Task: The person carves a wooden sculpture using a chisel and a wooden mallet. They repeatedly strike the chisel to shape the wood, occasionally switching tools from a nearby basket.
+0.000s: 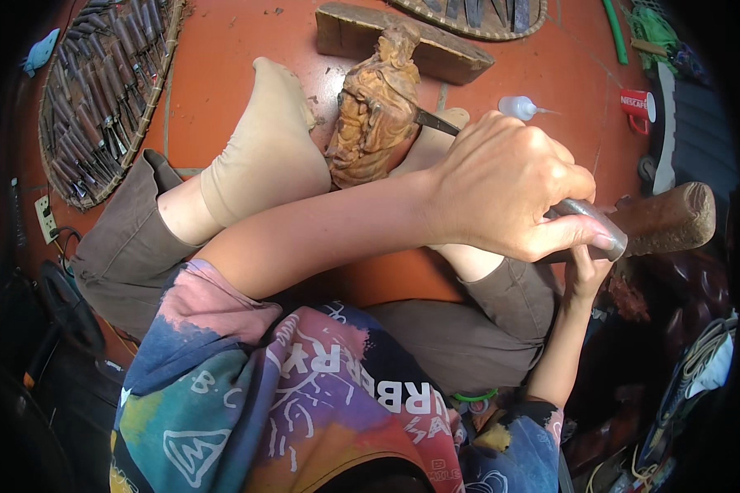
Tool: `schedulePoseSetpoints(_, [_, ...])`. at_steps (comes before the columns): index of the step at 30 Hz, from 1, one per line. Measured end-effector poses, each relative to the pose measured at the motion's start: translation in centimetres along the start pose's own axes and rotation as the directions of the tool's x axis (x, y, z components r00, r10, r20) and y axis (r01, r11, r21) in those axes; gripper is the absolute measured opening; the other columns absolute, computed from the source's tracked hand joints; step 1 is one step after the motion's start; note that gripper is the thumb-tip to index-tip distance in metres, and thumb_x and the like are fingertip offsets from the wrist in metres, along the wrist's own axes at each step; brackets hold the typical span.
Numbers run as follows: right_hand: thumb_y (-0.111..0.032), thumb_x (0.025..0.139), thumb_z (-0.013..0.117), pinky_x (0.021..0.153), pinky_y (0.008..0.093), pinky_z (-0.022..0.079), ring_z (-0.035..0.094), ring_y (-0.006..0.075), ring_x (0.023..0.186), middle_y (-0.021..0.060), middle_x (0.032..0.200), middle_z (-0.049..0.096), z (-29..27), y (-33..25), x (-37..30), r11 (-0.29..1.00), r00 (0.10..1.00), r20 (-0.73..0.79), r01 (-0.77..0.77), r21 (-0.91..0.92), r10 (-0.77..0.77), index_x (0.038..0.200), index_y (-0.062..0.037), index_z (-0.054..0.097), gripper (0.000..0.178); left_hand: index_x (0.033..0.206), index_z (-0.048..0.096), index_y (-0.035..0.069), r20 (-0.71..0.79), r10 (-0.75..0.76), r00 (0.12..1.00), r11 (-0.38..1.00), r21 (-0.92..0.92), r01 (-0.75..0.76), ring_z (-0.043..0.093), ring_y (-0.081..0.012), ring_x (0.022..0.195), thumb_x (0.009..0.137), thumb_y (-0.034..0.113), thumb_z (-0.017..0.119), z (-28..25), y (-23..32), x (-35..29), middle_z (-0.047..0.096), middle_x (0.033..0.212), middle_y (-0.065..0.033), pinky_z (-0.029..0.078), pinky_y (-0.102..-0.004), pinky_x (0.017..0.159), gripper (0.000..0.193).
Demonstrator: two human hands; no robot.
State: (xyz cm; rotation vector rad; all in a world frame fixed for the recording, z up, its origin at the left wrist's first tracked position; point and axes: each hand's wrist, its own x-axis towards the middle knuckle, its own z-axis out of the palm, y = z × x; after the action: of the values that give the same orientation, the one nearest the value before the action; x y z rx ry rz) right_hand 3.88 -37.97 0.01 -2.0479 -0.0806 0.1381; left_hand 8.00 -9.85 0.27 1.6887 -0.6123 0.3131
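A carved wooden figurine (370, 115) rests between my two socked feet, its upper end against a wooden block (460, 62). My left hand (510, 185) reaches across from the left, closed around a chisel (437, 122). The chisel's blade points at the figurine's side, and its metal-ringed butt shows beyond my thumb. Just behind that butt, my right hand (585, 271) is closed on a wooden mallet (666, 218), which sticks out to the right. Most of my right hand's fingers are hidden behind the left hand and the chisel butt.
A woven tray (169, 78) of many carving chisels lies at the far left, another tray (469, 33) at the top. On the tiled floor stand a small squeeze bottle (518, 108) and a red mug (635, 111). A power socket (45, 218) with cords lies at left.
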Motion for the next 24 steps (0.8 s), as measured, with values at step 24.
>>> schedulePoseSetpoints(24, [-0.01, 0.074, 0.069, 0.109, 0.0419, 0.028, 0.041, 0.0266, 0.126, 0.0142, 0.136, 0.041, -0.1, -0.8, 0.0, 0.997, 0.996, 0.068, 0.06, -0.043, -0.057, 0.135, -0.0006, 0.037, 0.069, 0.068, 0.068, 0.01, -0.262, 0.018, 0.965, 0.999, 0.039, -0.008, 0.06, -0.0215, 0.05, 0.073, 0.041, 0.071, 0.9, 1.4, 0.4, 0.058, 0.056, -0.0043, 0.045, -0.0314, 0.046, 0.031])
